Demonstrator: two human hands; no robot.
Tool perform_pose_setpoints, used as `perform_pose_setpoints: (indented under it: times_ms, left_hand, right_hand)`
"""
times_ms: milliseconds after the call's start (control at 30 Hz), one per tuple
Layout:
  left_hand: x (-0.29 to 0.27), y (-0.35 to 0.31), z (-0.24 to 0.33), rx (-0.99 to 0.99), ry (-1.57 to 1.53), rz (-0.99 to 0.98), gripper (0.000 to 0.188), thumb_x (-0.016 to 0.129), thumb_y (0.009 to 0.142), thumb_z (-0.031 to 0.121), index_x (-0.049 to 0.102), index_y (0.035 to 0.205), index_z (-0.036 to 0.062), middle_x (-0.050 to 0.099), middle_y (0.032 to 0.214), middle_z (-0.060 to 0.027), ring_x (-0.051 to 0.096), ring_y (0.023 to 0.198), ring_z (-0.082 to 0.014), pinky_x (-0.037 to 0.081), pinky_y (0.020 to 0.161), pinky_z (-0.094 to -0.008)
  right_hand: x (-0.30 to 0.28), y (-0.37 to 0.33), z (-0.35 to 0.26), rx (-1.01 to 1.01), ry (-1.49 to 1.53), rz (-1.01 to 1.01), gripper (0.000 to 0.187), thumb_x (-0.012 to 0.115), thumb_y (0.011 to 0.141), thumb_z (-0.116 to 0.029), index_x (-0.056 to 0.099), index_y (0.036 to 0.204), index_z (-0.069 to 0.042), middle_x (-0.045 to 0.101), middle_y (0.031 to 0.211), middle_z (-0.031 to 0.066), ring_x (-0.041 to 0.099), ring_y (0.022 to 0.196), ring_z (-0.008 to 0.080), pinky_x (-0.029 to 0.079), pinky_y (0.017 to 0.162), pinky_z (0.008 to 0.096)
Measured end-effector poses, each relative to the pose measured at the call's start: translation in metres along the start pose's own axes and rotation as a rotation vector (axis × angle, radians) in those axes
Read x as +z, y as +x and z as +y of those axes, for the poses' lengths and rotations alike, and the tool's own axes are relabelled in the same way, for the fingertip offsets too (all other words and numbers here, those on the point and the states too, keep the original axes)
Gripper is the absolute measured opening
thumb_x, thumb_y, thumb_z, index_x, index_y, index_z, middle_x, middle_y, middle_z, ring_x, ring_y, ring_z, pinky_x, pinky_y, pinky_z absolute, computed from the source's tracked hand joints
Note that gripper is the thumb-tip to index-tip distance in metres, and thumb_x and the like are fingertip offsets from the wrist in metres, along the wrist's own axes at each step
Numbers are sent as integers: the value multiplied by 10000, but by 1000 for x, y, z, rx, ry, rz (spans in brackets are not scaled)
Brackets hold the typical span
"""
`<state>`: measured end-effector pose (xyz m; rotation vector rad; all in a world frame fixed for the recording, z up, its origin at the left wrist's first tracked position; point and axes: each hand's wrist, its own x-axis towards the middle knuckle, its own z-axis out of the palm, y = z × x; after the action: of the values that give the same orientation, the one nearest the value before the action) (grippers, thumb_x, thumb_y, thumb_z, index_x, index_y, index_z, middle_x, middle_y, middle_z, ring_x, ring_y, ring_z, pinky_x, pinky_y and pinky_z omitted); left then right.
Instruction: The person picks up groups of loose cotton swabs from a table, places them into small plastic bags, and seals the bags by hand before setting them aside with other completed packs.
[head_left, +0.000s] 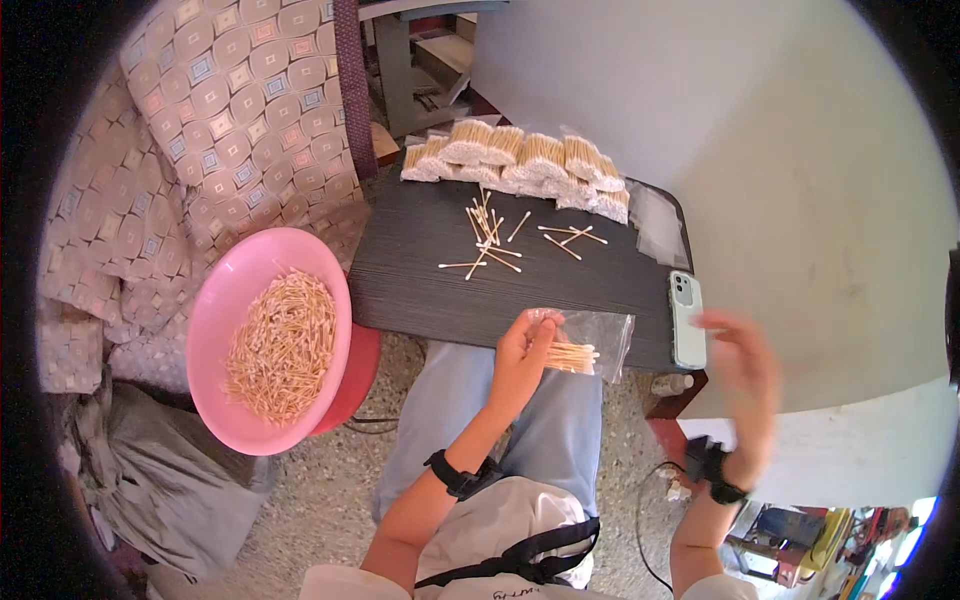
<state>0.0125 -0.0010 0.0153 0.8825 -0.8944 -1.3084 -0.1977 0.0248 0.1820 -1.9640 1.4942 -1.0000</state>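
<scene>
My left hand (525, 362) is closed on a clear plastic bag (612, 338) above my lap, at the near edge of the dark table. Inside the bag lies a bundle of cotton swabs (572, 358), their white tips pointing right. My right hand (742, 360) is raised off the table's right side, near a pale phone (688, 318); motion smears its fingers, so their pose is unclear. Loose cotton swabs (484, 230) are scattered over the tabletop, with a smaller group (574, 238) to their right.
Filled swab bags (540, 152) are piled along the far edge of the table (420, 275). Flat clear bags (660, 228) lie at its right corner. To the left, a pink basin (215, 335) holds many loose swabs, beside a patterned cloth (250, 90). A pale wall (800, 220) rises on the right.
</scene>
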Motion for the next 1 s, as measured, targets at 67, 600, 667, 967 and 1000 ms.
perform_pose_setpoints:
  times_ms: [67,600,667,967,1000]
  left_hand:
    - [-1,2,0,34,-7,1,178,475,959,173,551,1016,22,588,790,-19,557,718,-68,457,647,-224]
    - [-2,10,2,71,-24,-91,279,444,974,211,517,1150,7,614,791,-48,582,738,-90,457,684,-227]
    - [0,8,4,58,-39,-95,280,442,975,216,524,1144,9,598,770,-31,569,728,-81,447,671,-223]
    - [2,6,4,10,-7,-75,270,424,977,184,527,1156,9,582,804,1,558,755,-55,432,680,-203]
    - [1,10,2,6,50,-90,275,439,968,169,506,1181,9,598,883,-26,570,836,-85,439,743,-227]
  right_hand:
    - [50,-1,35,128,290,-78,285,578,872,-92,561,1144,-7,626,1038,78,567,929,132,448,815,275]
    - [116,7,73,350,753,-193,115,668,829,-108,621,888,-22,631,797,25,561,668,74,453,586,219]
    - [119,5,78,354,786,-223,119,670,827,-106,612,897,-28,625,801,23,549,661,72,444,571,220]
    - [128,-2,76,313,813,-213,107,650,837,-85,578,896,-32,602,802,8,539,672,67,447,568,222]
    - [128,0,81,329,853,-188,101,644,841,-86,578,896,-33,602,801,8,543,673,68,454,570,225]
